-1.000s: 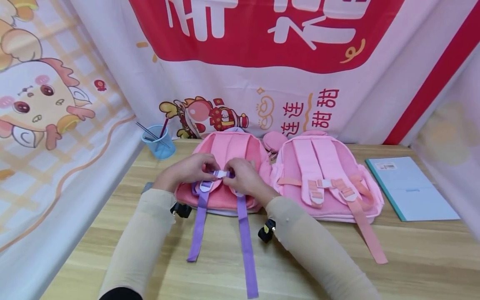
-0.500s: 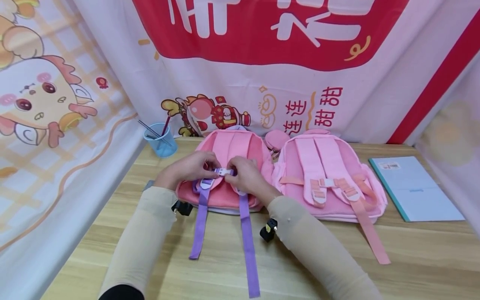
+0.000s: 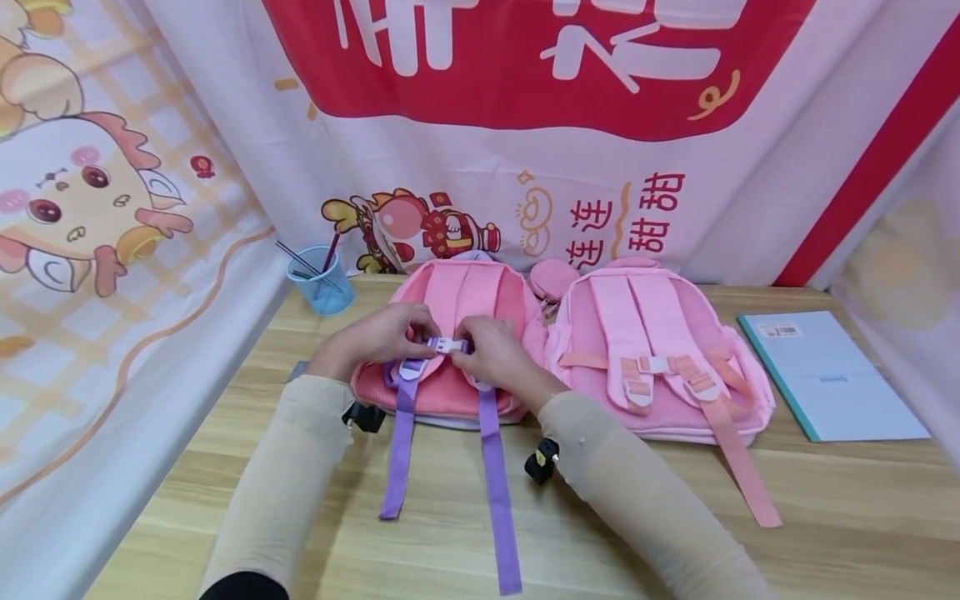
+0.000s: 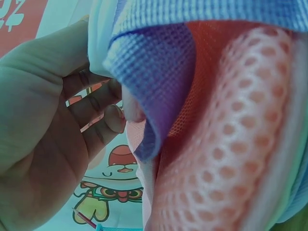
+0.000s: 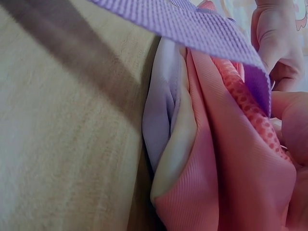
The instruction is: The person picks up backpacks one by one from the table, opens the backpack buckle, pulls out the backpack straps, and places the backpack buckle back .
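Observation:
A pink backpack (image 3: 450, 402) lies back-side up on the table, its shoulder straps facing me. Over it, a white side-release buckle (image 3: 447, 344) on purple webbing joins the two straps. My left hand (image 3: 386, 332) pinches the buckle's left end, while my right hand (image 3: 491, 354) pinches its right end between thumb and fingers. Purple webbing (image 4: 149, 62) and the strap's mesh padding (image 4: 236, 134) hide the left fingertips in the left wrist view. From the right wrist, the fingers are partly cut off by the frame edge. Two purple strap tails (image 3: 498, 500) hang toward me.
A second pink backpack (image 3: 592, 417) with peach straps lies to the right, its white buckle (image 3: 657, 364) fastened. Farther right is a light blue notebook (image 3: 847, 383). A blue pen cup (image 3: 322, 287) stands back left on the wooden table (image 3: 360, 550). Printed cloth hangs behind.
The head view has shifted slightly. More of the white buckle shows between my hands than a second ago. Both hands stay at the buckle, and the backpacks remain in place.

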`<state>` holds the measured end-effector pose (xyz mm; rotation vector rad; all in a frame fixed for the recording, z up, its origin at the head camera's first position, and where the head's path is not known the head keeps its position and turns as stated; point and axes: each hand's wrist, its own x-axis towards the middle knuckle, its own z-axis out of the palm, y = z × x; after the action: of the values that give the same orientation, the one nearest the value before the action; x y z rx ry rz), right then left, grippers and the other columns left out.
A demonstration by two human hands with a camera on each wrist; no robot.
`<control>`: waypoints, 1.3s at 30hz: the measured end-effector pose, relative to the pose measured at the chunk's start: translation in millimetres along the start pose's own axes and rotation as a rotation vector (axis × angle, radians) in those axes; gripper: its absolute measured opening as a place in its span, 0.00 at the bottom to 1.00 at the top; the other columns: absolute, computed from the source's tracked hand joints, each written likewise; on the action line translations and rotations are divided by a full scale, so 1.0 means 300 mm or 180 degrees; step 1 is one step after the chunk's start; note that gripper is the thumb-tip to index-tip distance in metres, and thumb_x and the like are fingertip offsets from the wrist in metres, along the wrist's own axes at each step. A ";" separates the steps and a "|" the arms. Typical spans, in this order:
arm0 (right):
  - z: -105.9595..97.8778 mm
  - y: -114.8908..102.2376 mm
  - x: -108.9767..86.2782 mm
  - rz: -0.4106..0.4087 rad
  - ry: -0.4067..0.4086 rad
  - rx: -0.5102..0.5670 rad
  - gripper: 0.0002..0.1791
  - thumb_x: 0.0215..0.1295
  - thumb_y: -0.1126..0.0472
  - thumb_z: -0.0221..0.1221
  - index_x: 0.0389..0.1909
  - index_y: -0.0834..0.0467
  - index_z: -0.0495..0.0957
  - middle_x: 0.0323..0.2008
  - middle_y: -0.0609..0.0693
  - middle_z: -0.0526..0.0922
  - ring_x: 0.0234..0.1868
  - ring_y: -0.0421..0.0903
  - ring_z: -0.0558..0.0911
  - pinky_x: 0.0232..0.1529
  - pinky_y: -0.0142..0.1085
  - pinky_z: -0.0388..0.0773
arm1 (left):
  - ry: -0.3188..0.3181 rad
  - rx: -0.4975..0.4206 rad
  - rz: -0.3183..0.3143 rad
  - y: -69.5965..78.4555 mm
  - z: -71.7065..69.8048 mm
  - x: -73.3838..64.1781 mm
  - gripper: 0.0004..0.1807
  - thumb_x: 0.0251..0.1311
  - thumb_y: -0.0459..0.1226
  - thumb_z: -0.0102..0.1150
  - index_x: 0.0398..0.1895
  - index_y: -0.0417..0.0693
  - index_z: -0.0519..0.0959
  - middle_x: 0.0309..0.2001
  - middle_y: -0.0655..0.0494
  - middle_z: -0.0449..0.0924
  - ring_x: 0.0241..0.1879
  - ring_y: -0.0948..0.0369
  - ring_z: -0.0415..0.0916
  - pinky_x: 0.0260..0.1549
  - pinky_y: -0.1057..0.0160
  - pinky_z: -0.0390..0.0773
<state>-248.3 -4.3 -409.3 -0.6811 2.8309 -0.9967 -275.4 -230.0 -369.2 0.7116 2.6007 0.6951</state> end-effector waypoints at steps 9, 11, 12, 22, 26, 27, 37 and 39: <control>-0.011 0.010 -0.009 -0.0119 -0.0110 0.0172 0.16 0.74 0.60 0.66 0.59 0.59 0.81 0.50 0.52 0.86 0.48 0.48 0.81 0.55 0.41 0.82 | 0.0029 0.0011 -0.0015 -0.019 -0.004 -0.017 0.09 0.71 0.39 0.71 0.51 0.55 0.88 0.48 0.55 0.82 0.45 0.57 0.78 0.47 0.59 0.80; -0.016 0.015 -0.011 -0.0167 -0.0156 0.0193 0.17 0.75 0.60 0.66 0.60 0.60 0.82 0.52 0.53 0.86 0.51 0.49 0.82 0.59 0.43 0.82 | 0.0028 -0.0002 -0.0032 -0.018 -0.005 -0.019 0.09 0.71 0.40 0.71 0.52 0.55 0.88 0.48 0.55 0.82 0.46 0.56 0.78 0.48 0.58 0.80; -0.019 0.018 -0.012 -0.0187 -0.0178 0.0209 0.17 0.75 0.60 0.66 0.61 0.60 0.82 0.54 0.54 0.86 0.52 0.49 0.82 0.61 0.44 0.82 | 0.0029 -0.0005 -0.0042 -0.019 -0.006 -0.021 0.09 0.71 0.40 0.71 0.52 0.55 0.88 0.49 0.55 0.82 0.46 0.56 0.78 0.49 0.58 0.80; -0.044 0.034 -0.020 0.0001 -0.0346 0.0385 0.19 0.78 0.57 0.65 0.65 0.58 0.83 0.57 0.53 0.88 0.55 0.48 0.84 0.65 0.45 0.82 | 0.0072 -0.0007 -0.0072 -0.030 -0.011 -0.032 0.10 0.71 0.41 0.71 0.52 0.57 0.88 0.51 0.56 0.82 0.49 0.56 0.78 0.52 0.57 0.80; -0.046 0.034 -0.023 0.0089 -0.0354 0.0453 0.21 0.79 0.55 0.64 0.67 0.56 0.81 0.57 0.53 0.87 0.54 0.48 0.84 0.62 0.44 0.83 | 0.0079 -0.0001 -0.0077 -0.032 -0.009 -0.032 0.10 0.71 0.42 0.71 0.53 0.58 0.88 0.51 0.56 0.83 0.49 0.55 0.78 0.52 0.57 0.81; -0.046 0.035 -0.025 0.0100 -0.0351 0.0467 0.21 0.79 0.55 0.64 0.68 0.55 0.81 0.57 0.53 0.87 0.54 0.48 0.84 0.61 0.44 0.84 | 0.0080 0.0001 -0.0084 -0.032 -0.008 -0.033 0.10 0.71 0.42 0.71 0.53 0.58 0.88 0.51 0.56 0.83 0.49 0.55 0.78 0.52 0.57 0.81; -0.047 0.042 -0.030 -0.0003 -0.0201 0.0381 0.17 0.76 0.57 0.66 0.61 0.56 0.80 0.50 0.52 0.87 0.49 0.48 0.84 0.56 0.43 0.86 | 0.0090 -0.0010 -0.0119 -0.028 -0.008 -0.033 0.10 0.71 0.41 0.71 0.53 0.57 0.88 0.51 0.56 0.83 0.49 0.55 0.78 0.53 0.56 0.80; -0.048 0.043 -0.032 0.0018 -0.0178 0.0385 0.16 0.76 0.56 0.67 0.59 0.56 0.80 0.49 0.51 0.87 0.48 0.47 0.84 0.54 0.42 0.86 | 0.0093 -0.0014 -0.0102 -0.028 -0.009 -0.032 0.10 0.71 0.41 0.71 0.53 0.57 0.88 0.51 0.56 0.83 0.49 0.55 0.78 0.53 0.56 0.80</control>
<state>-247.5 17.1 -406.5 -0.6771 2.6974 -1.1185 -271.8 -242.5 -369.6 0.6618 2.6303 0.7065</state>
